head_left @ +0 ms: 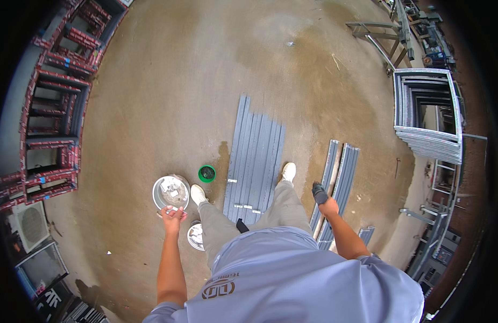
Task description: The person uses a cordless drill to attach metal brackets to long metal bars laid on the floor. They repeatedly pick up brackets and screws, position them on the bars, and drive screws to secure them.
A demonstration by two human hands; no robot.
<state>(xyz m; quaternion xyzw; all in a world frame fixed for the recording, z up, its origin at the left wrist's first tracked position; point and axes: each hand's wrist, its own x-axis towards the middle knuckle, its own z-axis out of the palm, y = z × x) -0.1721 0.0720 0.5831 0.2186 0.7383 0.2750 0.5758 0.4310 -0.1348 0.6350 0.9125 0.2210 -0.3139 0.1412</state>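
Note:
I stand over a row of grey metal profiles (pixel 255 156) laid side by side on the concrete floor. My left hand (pixel 173 217) reaches out at the near rim of a round grey bucket (pixel 158 198) filled with small whitish parts, and its fingers pinch a small pale piece. My right hand (pixel 320 195) hangs beside my right leg over a second, smaller bundle of grey profiles (pixel 341 172). That hand looks dark, either gloved or wrapped around a dark object, and the view does not show which.
A small green-rimmed tub (pixel 207 173) stands by my left shoe, and a second white tub (pixel 194 237) sits by my left knee. Red-wrapped frames (pixel 55 113) line the left wall. Grey window frames (pixel 429 116) are stacked at the right, and metal stands (pixel 383 37) are beyond.

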